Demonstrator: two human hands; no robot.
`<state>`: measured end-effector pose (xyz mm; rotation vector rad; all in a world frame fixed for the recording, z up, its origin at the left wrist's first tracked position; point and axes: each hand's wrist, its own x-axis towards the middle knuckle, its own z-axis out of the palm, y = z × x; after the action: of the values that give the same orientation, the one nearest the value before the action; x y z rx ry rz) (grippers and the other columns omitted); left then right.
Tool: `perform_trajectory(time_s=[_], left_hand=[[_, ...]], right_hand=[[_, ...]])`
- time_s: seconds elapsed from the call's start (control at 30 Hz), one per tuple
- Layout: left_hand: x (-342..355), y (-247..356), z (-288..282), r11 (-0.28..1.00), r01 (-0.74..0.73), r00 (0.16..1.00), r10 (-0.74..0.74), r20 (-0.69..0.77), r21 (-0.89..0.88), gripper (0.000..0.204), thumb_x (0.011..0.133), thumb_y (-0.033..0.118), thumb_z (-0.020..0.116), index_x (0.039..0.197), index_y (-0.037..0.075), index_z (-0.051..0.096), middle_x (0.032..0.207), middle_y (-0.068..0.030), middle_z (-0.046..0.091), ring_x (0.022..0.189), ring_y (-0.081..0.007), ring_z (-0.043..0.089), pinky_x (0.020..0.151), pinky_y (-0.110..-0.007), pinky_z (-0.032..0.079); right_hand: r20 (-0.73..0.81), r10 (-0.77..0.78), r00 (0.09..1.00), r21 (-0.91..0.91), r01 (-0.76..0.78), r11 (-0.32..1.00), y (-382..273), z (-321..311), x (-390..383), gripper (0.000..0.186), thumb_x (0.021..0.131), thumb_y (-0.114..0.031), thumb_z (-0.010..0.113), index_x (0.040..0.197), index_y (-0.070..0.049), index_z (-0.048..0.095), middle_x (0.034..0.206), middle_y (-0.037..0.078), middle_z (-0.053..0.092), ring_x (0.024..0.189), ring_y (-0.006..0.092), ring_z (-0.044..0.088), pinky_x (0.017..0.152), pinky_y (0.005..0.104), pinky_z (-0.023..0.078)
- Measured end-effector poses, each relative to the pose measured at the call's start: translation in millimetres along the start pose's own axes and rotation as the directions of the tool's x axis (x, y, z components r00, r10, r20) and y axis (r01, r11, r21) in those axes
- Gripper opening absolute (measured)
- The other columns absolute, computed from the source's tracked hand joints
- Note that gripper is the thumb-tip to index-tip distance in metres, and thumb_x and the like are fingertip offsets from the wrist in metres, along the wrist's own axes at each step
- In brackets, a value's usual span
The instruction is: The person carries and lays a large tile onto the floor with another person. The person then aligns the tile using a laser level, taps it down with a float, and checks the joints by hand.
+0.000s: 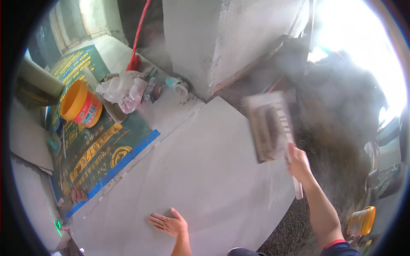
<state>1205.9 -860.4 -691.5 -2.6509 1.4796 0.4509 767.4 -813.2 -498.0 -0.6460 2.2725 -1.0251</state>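
A large light grey floor tile (198, 158) fills the middle of the view. My left hand (171, 223) lies flat on its near part, fingers spread toward the left, holding nothing. At the tile's right edge my right hand (298, 162) is wrapped round the handle of a flat rectangular tile beater (267, 128). The beater's broad head points away from me over the tile's far right part and is slightly smeared by motion. I cannot tell whether it touches the tile.
Green protective sheeting (100, 141) with blue tape borders the tile's left side, bearing a yellow bucket (81, 106). A plastic bag (126, 89) and small items lie beyond. A concrete wall corner (192, 42) stands ahead. Dark mortar (333, 141) heaps at right; another yellow bucket (361, 221) sits lower right.
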Motion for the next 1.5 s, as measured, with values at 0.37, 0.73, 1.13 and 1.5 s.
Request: perform_trajectory(time_s=[0.37, 0.73, 1.13, 1.5], left_hand=[[10, 0, 4, 1.0, -0.015, 1.0, 0.015, -0.005, -0.02, 0.097, 0.101, 0.057, 0.035, 0.157, -0.013, -0.003, 0.168, -0.0273, -0.009, 0.158, -0.036, -0.01, 0.127, -0.049, -0.002], [28, 10, -6, 0.997, -0.073, 0.997, 0.073, 0.025, -0.014, 0.1, 0.099, 0.054, 0.042, 0.157, -0.013, -0.004, 0.168, -0.0276, -0.011, 0.158, -0.0378, -0.011, 0.127, -0.049, -0.002], [25, 5, 2, 0.997, -0.075, 0.997, 0.076, 0.005, -0.013, 0.097, 0.101, 0.054, 0.04, 0.157, -0.012, -0.004, 0.168, -0.0277, -0.007, 0.158, -0.0386, -0.01, 0.127, -0.05, -0.002], [39, -4, 34, 0.989, -0.074, 0.987, 0.09, -0.13, 0.126, 0.095, 0.103, 0.061, 0.035, 0.16, -0.009, 0.005, 0.169, -0.0271, 0.002, 0.158, -0.0394, 0.001, 0.126, -0.051, 0.007]], right_hand=[[0.247, 0.22, 0.944, -0.146, -0.188, 0.971, -56, 114, 95, 0.065, 0.104, -0.062, 0.043, 0.076, -0.006, 0.059, 0.06, 0.003, 0.049, 0.048, 0.0145, 0.047, 0.046, 0.0355, 0.039], [0.028, 0.169, 0.985, -0.494, -0.133, 0.859, -4, 177, 73, 0.066, 0.106, -0.061, 0.037, 0.095, -0.003, 0.065, 0.076, 0.007, 0.059, 0.068, 0.021, 0.059, 0.062, 0.0415, 0.05], [0.032, -0.019, 0.999, -0.529, 0.033, 0.848, 10, 170, 13, 0.069, 0.108, -0.054, 0.036, 0.109, 0.006, 0.069, 0.095, 0.026, 0.071, 0.1, 0.0355, 0.07, 0.083, 0.0465, 0.053], [-0.193, -0.249, 0.949, -0.163, 0.219, 0.962, 17, 21, -95, 0.055, 0.108, -0.049, 0.044, 0.091, 0.001, 0.061, 0.068, 0.007, 0.057, 0.064, 0.0149, 0.058, 0.059, 0.0353, 0.047]])
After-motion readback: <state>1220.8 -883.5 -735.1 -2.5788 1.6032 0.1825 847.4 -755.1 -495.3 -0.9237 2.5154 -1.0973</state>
